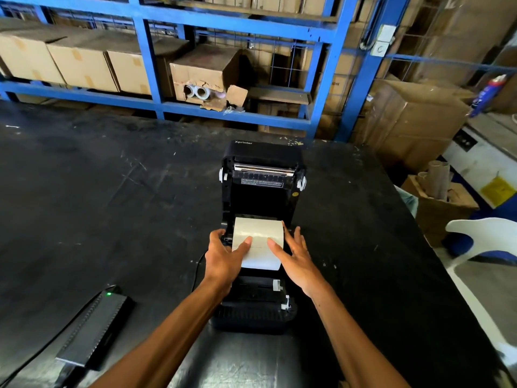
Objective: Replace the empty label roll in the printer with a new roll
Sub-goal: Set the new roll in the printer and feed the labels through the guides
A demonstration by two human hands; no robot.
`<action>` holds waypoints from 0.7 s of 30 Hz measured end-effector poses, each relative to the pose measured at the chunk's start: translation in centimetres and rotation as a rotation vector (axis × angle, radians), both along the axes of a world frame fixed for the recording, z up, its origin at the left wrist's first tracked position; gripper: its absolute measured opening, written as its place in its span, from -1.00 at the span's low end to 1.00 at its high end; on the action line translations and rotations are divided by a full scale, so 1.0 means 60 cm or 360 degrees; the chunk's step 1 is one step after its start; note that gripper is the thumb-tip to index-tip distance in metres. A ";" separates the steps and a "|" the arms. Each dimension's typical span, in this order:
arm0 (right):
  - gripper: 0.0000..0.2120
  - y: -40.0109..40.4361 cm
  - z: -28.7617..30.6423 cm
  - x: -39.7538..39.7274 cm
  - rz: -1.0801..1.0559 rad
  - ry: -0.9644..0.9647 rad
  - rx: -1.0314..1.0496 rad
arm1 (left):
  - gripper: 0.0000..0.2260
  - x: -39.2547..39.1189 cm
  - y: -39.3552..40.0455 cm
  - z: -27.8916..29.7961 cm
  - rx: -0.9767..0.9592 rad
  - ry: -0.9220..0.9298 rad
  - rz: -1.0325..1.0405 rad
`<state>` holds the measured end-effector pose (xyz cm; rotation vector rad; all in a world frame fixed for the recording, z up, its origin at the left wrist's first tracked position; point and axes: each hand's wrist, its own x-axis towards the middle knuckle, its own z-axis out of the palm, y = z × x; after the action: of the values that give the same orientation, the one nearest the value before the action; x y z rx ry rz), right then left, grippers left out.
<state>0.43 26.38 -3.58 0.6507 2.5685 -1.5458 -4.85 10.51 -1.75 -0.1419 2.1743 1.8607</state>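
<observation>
A black label printer (261,306) stands on the dark table with its lid (263,166) swung up and back. A white label roll (257,233) sits in its bay, and a strip of labels runs from it toward me over the front. My left hand (223,254) grips the printer's left side at the roll, its thumb pressing on the paper. My right hand (292,257) lies flat with fingers spread at the right edge of the strip, its thumb on the paper.
A black power adapter (96,331) with a green light and cable lies at the near left. Blue shelving (156,103) with cardboard boxes stands behind the table; one torn box shows label rolls (197,92). A box of cardboard tubes (440,186) and a white chair (486,239) are at the right.
</observation>
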 end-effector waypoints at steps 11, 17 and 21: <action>-0.29 -0.003 -0.011 0.002 0.0018 -0.0019 0.0050 | -0.53 -0.006 -0.005 0.016 -0.0341 0.0183 -0.0234; -0.35 -0.017 -0.004 0.014 -0.0045 0.0073 0.0179 | -0.62 -0.015 -0.022 0.034 -0.0789 0.0440 -0.0359; -0.37 -0.026 0.001 0.020 -0.0174 0.0160 0.0277 | -0.69 -0.013 -0.031 0.036 -0.0800 0.0441 -0.0386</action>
<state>1.60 24.80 -3.53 0.7604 2.8102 -1.4297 -5.63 8.64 0.40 0.2865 2.6683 1.2369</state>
